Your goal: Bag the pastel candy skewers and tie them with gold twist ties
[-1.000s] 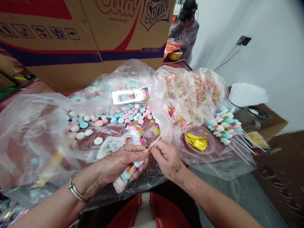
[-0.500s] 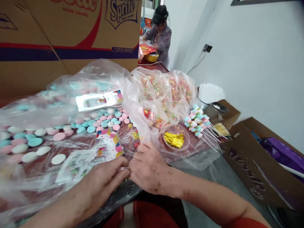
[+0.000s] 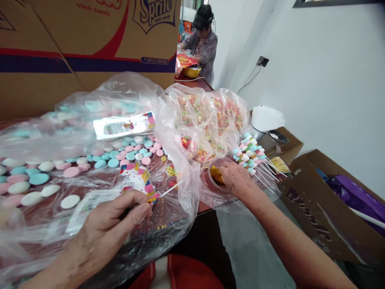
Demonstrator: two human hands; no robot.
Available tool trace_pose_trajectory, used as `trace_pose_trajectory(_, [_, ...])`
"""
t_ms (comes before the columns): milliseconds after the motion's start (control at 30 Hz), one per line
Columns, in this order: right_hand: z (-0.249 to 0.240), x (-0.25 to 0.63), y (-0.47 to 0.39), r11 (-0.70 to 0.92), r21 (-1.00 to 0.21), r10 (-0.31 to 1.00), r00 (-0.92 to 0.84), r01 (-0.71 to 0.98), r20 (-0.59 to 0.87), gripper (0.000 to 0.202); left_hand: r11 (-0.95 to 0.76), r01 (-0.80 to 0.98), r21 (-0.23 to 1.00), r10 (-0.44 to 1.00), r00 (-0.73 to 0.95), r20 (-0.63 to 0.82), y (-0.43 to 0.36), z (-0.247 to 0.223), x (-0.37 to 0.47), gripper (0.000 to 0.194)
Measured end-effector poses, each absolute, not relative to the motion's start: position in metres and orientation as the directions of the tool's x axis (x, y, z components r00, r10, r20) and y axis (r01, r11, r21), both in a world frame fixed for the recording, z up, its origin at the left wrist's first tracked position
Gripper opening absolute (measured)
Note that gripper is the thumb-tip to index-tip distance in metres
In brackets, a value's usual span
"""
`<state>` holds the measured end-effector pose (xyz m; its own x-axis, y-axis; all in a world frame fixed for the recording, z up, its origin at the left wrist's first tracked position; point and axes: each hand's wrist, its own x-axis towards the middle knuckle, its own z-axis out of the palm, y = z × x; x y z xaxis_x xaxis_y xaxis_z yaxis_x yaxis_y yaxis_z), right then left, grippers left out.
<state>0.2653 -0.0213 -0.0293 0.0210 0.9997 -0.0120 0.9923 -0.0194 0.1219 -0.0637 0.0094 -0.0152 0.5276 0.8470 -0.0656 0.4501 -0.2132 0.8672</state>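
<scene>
My left hand (image 3: 120, 214) pinches a small colourful wrapper (image 3: 154, 198) from which a white stick (image 3: 171, 189) points up to the right. Over the round clear tub (image 3: 207, 180) of gold twist ties (image 3: 216, 174), my right hand (image 3: 236, 178) reaches in from the right; its fingertips point down and are partly hidden, so its hold cannot be made out. Printed wrappers (image 3: 135, 176) lie beyond my left hand. Pink, blue and white candies (image 3: 71, 171) spread across the plastic at the left.
Finished candy sticks (image 3: 251, 154) lie right of the tub. Behind are bags of ring candies (image 3: 207, 114), a wrapper stack (image 3: 124, 125) and a large carton (image 3: 90, 40). An open box (image 3: 313, 208) stands at the right. A person (image 3: 204, 44) works in the background.
My hands have parted. My right hand has moved right and away from me to the tub of ties. The wrapper and stick now show in my left hand.
</scene>
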Motion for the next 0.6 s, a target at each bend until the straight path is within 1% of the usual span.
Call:
trace_pose_trajectory(167, [-0.028, 0.263, -0.019, -0.02, 0.152, 0.997, 0.031, 0.988, -0.068, 0.019, -0.063, 0.352, 0.934, 0.839, 0.526, -0.142, 0.008, -0.009, -0.054, 0.034])
trace_pose_trajectory(233, [-0.022, 0.262, -0.019, -0.028, 0.156, 0.997, 0.039, 0.987, -0.07, 0.022, 0.051, 0.322, 0.946, 0.836, 0.505, -0.216, 0.007, -0.007, -0.054, 0.035])
trace_pose_trajectory(300, [-0.017, 0.261, -0.02, -0.039, 0.162, 0.997, 0.05, 0.986, -0.065, 0.024, 0.176, 0.309, 0.935, 0.824, 0.473, -0.311, 0.007, -0.007, -0.054, 0.034])
trace_pose_trajectory(367, [-0.014, 0.26, -0.022, -0.055, 0.171, 0.996, 0.066, 0.984, -0.058, 0.024, 0.264, 0.287, 0.921, 0.805, 0.46, -0.374, 0.007, -0.01, -0.054, 0.033])
trace_pose_trajectory(433, [-0.012, 0.259, -0.023, -0.071, 0.179, 0.995, 0.081, 0.981, -0.05, 0.025, 0.307, 0.25, 0.918, 0.8, 0.454, -0.391, 0.006, -0.013, -0.054, 0.032])
trace_pose_trajectory(600, [-0.01, 0.259, -0.024, -0.057, 0.162, 0.997, 0.064, 0.985, -0.04, 0.026, 0.34, 0.193, 0.92, 0.778, 0.492, -0.39, 0.004, -0.013, -0.05, 0.032])
